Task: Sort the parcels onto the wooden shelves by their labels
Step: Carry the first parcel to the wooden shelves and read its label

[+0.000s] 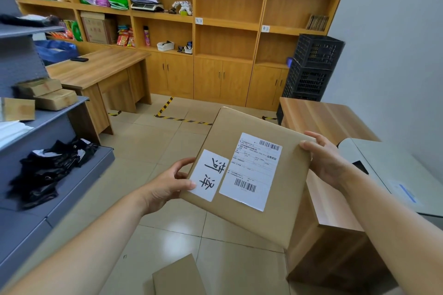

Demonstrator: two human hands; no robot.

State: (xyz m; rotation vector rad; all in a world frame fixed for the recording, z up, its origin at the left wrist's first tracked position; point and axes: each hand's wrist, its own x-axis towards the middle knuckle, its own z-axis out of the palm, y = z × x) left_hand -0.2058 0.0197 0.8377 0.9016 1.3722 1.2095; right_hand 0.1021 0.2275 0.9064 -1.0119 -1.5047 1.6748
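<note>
In the head view, the left hand (165, 184) and right hand (323, 158) each grip an opposite edge of a flat brown cardboard parcel (254, 175), held in the air above the tiled floor with its white handwritten label (209, 175) facing up. This looks like the label-reading step. Next, I judge, the parcel must be carried to the tall wooden shelves (227, 21) ahead and matched to one of the small white shelf tags (198, 21).

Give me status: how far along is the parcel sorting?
Done: nothing evident; the labelled wooden shelf bays show no parcels. In hand: left hand and right hand hold a labelled parcel. Left: shelve it, plus another parcel on the floor.
</note>
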